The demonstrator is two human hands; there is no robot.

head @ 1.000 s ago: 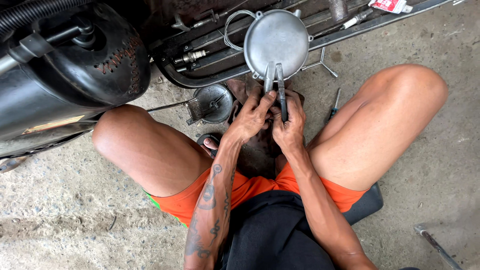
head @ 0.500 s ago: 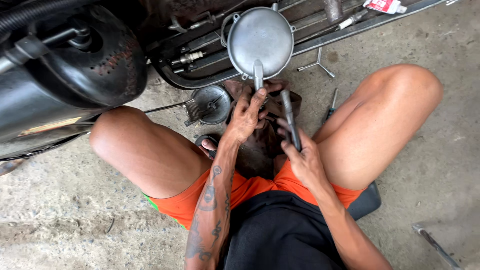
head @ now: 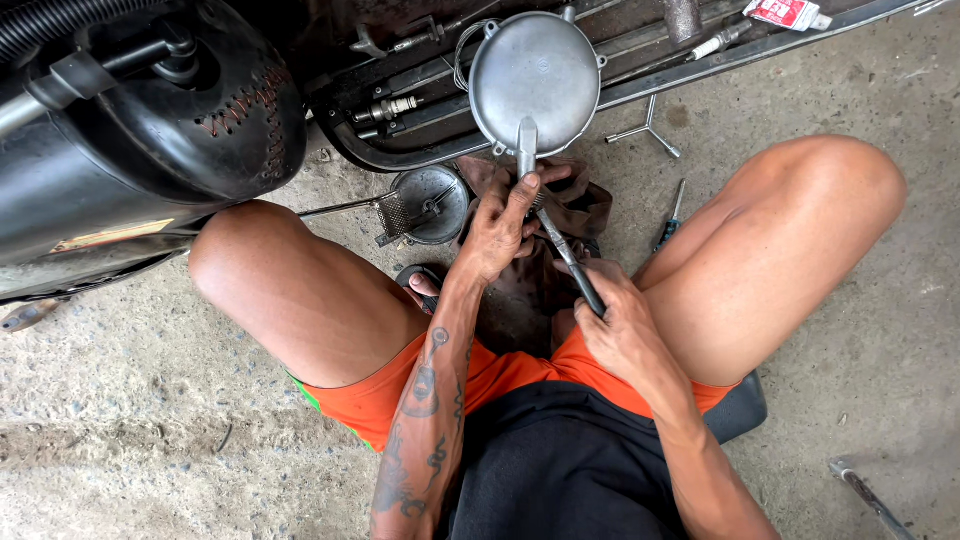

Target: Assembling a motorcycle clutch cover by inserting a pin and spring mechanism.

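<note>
Head view: right hand (head: 622,325) w/ tool (head: 570,262) dropped lower; left hand (head: 503,225) grips cover (head: 534,82).

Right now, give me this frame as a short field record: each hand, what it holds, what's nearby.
left hand: grips the stem of the round grey metal cover
right hand: holds a dark-handled tool, tip angled up toward the left hand
under hands: brown rag
nearby floor: green-handled screwdriver, cross wrench, small round metal part
posture: seated on concrete, knees apart
left of frame: black vehicle body
</note>
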